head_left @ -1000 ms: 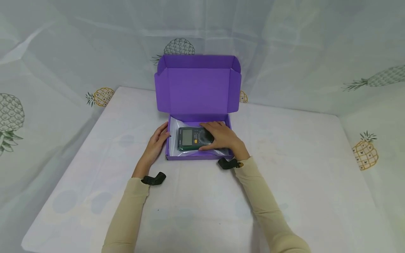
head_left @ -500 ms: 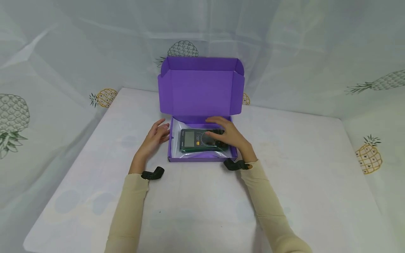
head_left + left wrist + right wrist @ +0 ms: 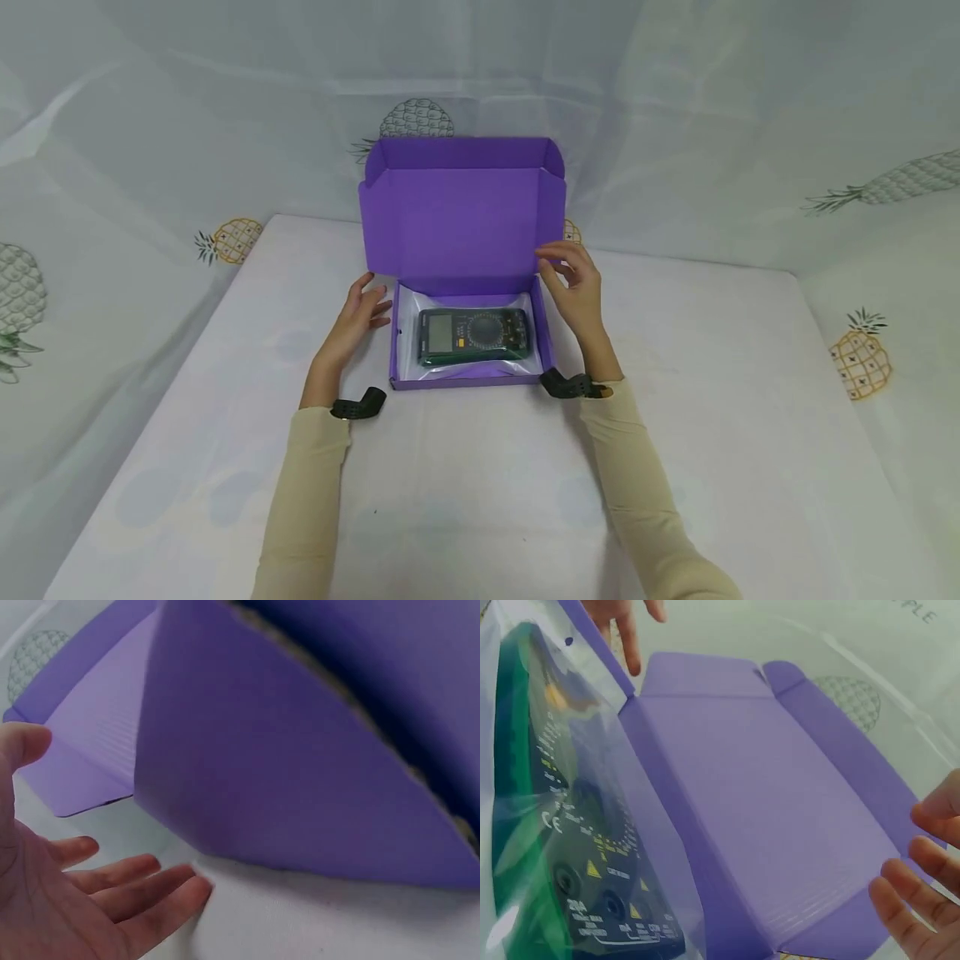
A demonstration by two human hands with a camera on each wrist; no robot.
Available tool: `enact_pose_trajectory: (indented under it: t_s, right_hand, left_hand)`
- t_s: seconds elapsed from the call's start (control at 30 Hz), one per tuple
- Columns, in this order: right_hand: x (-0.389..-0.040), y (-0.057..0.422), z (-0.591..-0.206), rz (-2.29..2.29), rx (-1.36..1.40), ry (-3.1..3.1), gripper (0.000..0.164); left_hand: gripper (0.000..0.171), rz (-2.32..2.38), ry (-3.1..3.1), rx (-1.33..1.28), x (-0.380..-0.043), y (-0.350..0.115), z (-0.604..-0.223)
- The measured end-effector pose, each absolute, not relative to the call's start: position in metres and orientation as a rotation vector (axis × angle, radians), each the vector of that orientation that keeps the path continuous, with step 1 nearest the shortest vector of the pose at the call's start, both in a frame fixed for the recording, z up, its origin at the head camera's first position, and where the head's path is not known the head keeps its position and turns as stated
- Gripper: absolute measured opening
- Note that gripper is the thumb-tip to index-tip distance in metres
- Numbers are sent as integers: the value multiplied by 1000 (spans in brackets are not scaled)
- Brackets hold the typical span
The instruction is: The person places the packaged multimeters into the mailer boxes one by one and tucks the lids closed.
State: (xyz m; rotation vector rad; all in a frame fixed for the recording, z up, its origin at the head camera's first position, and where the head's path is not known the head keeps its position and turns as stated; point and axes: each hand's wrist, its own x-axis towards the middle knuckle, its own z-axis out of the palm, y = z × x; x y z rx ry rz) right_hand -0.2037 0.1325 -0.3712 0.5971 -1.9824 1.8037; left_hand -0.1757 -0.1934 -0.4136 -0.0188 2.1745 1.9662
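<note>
A dark green digital multimeter (image 3: 480,335) lies in a clear plastic bag (image 3: 408,357) inside a purple cardboard box (image 3: 465,383). The box's lid (image 3: 465,221) stands raised at the back, its side flaps folded out. Beside the left wall is my left hand (image 3: 347,329), fingers spread and slightly bent, holding nothing; the left wrist view shows its fingertips apart from the purple wall. My right hand (image 3: 579,292) is up at the lower corner of the lid's right flap, fingers loosely bent. In the right wrist view its fingertips (image 3: 889,870) overlap the flap without gripping it.
A white cloth with faint spots covers the table (image 3: 442,483). Behind it hangs a pale curtain (image 3: 675,108) printed with pineapples. Black wrist cameras (image 3: 358,404) sit on both forearms, the right one close to the box's front corner.
My right hand has let go of the multimeter, lifted out of the box and moved back and right to the lid's flap. My left hand has come away slightly from the left wall.
</note>
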Motion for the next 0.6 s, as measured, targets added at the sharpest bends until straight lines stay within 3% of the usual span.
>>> enact_pose_trajectory:
  t_s: [0.17,0.4,0.6]
  right_hand:
    - [-205,134,-373,1854,521,-1938,17]
    - [-205,135,-375,1838,493,-1934,20]
    - [-204,137,-369,1848,434,-2024,45]
  left_hand:
    - [64,1965,2260,14,-176,-184,-397]
    - [58,2158,2313,37,-189,-182,-403]
    - [57,2369,2290,100,-196,-186,-407]
